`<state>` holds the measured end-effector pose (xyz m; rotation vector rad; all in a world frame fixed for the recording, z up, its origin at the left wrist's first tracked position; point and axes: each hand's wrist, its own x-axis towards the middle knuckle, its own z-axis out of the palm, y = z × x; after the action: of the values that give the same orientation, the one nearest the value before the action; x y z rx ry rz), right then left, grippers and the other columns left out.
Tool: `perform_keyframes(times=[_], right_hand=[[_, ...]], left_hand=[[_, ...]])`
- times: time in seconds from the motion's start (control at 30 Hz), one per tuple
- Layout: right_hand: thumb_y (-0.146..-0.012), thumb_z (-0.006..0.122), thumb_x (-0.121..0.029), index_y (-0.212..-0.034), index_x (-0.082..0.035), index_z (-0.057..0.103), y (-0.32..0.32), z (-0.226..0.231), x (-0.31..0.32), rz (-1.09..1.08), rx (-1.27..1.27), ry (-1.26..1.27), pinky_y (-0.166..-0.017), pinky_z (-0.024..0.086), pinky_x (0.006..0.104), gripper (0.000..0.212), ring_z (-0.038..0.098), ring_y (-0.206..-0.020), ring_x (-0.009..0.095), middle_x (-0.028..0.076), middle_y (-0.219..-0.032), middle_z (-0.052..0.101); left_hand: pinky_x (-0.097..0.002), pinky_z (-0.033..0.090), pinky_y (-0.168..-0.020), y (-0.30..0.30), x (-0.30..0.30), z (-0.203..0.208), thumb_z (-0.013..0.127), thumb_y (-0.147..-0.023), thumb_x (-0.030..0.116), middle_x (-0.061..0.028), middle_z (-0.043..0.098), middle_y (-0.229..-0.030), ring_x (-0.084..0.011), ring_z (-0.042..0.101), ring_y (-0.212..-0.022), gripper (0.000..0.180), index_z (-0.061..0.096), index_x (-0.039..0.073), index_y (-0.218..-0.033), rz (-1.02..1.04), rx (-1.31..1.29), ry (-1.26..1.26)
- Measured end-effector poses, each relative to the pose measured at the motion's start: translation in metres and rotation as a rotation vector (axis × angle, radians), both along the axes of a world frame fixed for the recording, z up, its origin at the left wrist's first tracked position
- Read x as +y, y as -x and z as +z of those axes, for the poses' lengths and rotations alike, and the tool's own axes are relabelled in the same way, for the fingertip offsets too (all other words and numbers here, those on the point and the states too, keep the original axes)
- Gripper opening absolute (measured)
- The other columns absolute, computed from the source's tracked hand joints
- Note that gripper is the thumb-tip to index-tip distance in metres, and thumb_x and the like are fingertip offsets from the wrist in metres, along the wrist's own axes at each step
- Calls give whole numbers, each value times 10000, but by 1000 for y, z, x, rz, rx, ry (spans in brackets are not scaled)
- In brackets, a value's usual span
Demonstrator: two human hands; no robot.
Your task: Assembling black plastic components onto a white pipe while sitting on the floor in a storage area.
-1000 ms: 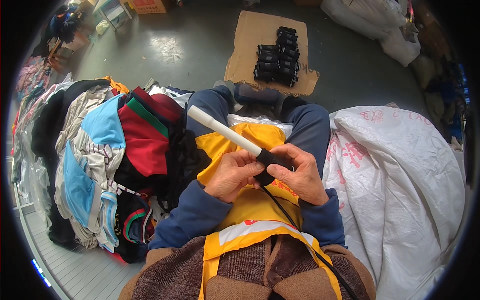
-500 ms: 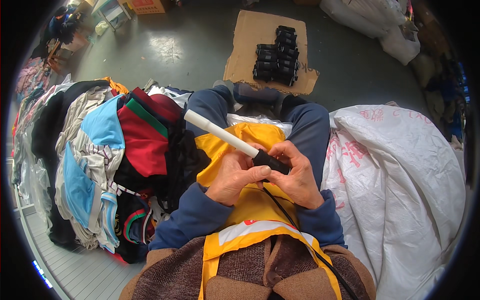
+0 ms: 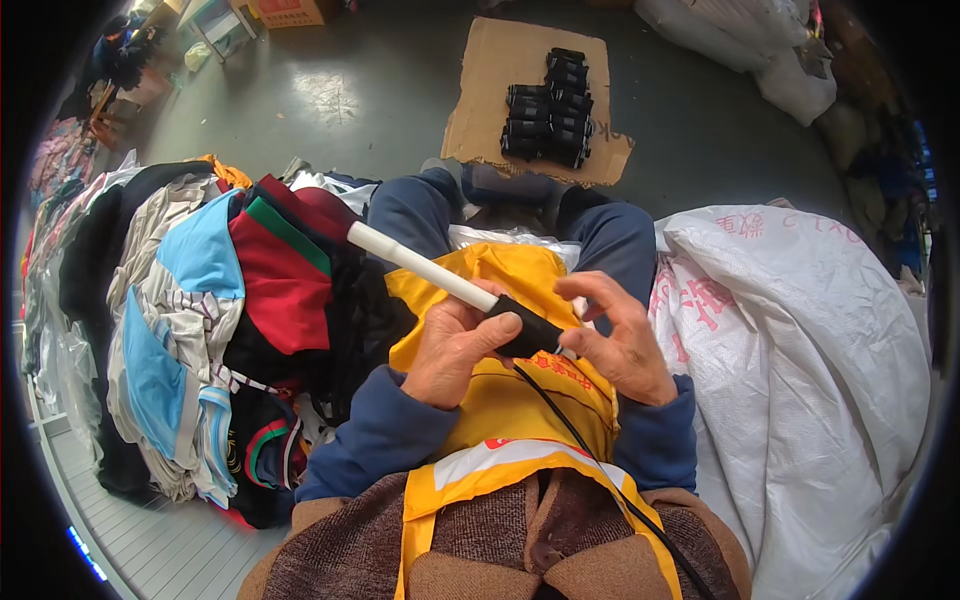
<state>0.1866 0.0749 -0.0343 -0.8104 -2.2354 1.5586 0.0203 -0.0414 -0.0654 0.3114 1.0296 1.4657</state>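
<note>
Over my lap, my left hand (image 3: 452, 345) is closed around a white tube (image 3: 410, 260) at the place where a black piece (image 3: 530, 325), seemingly cloth, wraps its lower end. My left thumb presses on the black piece. The tube slants up to the left, its bare end pointing away from me. At the other end of the black piece is my right hand (image 3: 622, 338), thumb and forefinger apart. Its thumb tip lies close to that end, beside a small pale glint I cannot make out. A yellow apron (image 3: 500, 415) covers my lap beneath.
Heaped clothes (image 3: 180, 330) lie at my left. A large white woven sack (image 3: 790, 380) fills the right side. On the floor ahead, several black bundles (image 3: 550, 115) are stacked on a cardboard sheet (image 3: 480, 90). A black cord (image 3: 570, 425) runs across my apron.
My right hand has drawn back to the right from the black piece, and its fingers have spread. My left hand and the tube have shifted slightly left.
</note>
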Motion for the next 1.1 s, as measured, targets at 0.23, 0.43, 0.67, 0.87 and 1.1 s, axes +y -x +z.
perform_keyframes(times=[0.23,0.43,0.67,0.87,1.1], right_hand=[[-812,612,-55,-1187,27,482,16,-2,-22,85,49,174,-820,452,314,405,596,-929,283,180,-1021,595],[-812,609,-31,-1150,24,509,15,-2,-21,58,58,210,-813,458,299,356,602,-920,257,164,-1003,603],[-786,654,-35,-1145,-4,509,17,-11,-24,6,34,-3,-795,469,298,388,606,-904,263,148,-1003,597],[-845,613,-120,-1141,13,498,14,-5,-22,79,-12,-65,-774,469,319,344,597,-898,290,167,-1002,590],[-880,587,-201,-1059,52,546,10,-1,-18,52,-1,52,-731,471,313,313,610,-828,281,189,-906,610]], left_hand=[[-250,514,-554,0,3,5,667,-819,119,-61,574,-894,-143,599,-735,334,487,29,-1086,-42,-42,36],[-247,516,-557,2,1,1,662,-803,55,-61,565,-903,-143,597,-765,388,473,26,-1141,-116,62,-25],[-253,512,-574,0,1,3,639,-811,44,-60,573,-909,-149,596,-761,372,480,41,-1147,-77,-89,-3],[-256,504,-575,1,-2,-1,650,-786,26,-69,577,-919,-153,598,-766,376,484,41,-1123,-72,-144,-37],[-248,497,-569,-2,-2,3,671,-786,43,-66,588,-890,-146,594,-742,346,505,24,-1088,-63,-59,-15]])
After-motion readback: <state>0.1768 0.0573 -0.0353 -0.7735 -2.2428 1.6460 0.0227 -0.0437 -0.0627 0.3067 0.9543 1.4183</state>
